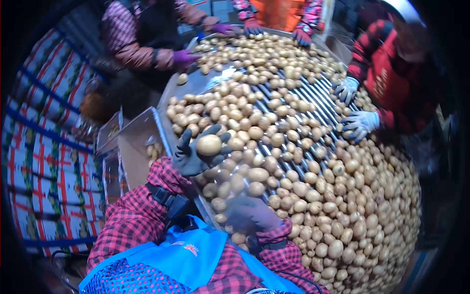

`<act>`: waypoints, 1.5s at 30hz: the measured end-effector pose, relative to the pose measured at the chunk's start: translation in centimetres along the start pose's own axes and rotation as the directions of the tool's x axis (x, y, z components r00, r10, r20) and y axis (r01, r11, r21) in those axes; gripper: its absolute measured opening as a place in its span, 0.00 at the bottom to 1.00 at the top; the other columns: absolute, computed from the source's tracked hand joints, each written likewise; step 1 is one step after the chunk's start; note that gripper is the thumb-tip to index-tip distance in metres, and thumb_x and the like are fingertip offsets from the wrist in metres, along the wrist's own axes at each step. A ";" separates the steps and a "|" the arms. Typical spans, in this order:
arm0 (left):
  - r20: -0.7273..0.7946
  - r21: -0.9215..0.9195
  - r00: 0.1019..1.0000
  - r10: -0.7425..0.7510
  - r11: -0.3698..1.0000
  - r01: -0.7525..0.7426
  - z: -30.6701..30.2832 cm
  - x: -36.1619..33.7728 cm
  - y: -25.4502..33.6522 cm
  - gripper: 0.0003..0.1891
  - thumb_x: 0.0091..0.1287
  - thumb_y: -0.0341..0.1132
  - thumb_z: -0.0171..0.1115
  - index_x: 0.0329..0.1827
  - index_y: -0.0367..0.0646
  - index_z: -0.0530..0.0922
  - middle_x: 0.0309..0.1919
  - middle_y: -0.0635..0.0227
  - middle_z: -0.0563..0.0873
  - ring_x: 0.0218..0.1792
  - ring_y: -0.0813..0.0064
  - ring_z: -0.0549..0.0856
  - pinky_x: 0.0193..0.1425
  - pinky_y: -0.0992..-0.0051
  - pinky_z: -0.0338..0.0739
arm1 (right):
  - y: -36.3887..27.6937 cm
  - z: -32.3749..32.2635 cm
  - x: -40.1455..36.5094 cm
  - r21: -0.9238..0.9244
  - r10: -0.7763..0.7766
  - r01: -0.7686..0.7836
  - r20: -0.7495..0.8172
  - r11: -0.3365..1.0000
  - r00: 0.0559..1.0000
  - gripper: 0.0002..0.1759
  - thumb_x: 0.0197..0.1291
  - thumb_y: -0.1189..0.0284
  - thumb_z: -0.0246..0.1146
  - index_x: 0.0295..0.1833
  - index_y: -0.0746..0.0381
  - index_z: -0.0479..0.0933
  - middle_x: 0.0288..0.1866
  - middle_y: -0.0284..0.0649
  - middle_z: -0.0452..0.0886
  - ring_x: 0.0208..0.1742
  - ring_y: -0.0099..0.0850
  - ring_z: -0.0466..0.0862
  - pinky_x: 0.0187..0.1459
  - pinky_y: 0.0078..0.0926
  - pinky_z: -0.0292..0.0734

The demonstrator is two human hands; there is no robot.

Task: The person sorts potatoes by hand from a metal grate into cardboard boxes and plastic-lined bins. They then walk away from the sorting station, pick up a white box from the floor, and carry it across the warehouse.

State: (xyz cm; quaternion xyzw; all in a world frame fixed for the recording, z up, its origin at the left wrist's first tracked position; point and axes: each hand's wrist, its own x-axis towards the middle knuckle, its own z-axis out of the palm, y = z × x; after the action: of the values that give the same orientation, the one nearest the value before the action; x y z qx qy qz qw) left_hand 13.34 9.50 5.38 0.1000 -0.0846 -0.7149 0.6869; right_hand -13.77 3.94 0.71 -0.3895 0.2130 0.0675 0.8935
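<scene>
My left hand (191, 158), in a dark glove, is turned palm up and holds a large potato (209, 145), its fingers curled up around it. It is at the near left rim of the sorting table (165, 128). My right hand (250, 214), in a greyish-purple glove, is smeared by motion just above the potatoes (258, 175) close to my body. Whether its fingers hold anything cannot be made out. Loose potatoes (338, 230) lie thickly to the right of it, and metal rollers (264, 149) show between the potatoes in the middle.
A co-worker's purple-gloved hands (184, 58) touch the far left rim. Red-gloved hands (302, 37) are at the far end, and white-gloved hands (360, 124) work at the right. Beside my left arm stands an open carton (139, 142) with some potatoes; stacked printed boxes (49, 181) stand at left.
</scene>
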 end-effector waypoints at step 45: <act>-0.274 0.532 0.949 0.153 0.846 0.017 -0.7 6.4 -2.8 0.29 0.77 0.51 0.48 0.70 0.35 0.67 0.56 0.54 0.80 0.55 0.62 0.82 0.62 0.60 0.79 | 0.1 0.0 0.2 -0.144 -0.026 0.038 0.082 0.989 0.996 0.23 0.69 0.61 0.63 0.65 0.60 0.77 0.45 0.31 0.84 0.38 0.16 0.80 0.38 0.15 0.75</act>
State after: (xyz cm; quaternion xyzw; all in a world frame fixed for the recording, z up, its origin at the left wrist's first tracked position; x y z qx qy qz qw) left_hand 10.61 3.26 3.77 0.3914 -0.1739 -0.6145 0.6625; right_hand -13.63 4.07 0.56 -0.4537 0.1652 0.0841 0.8716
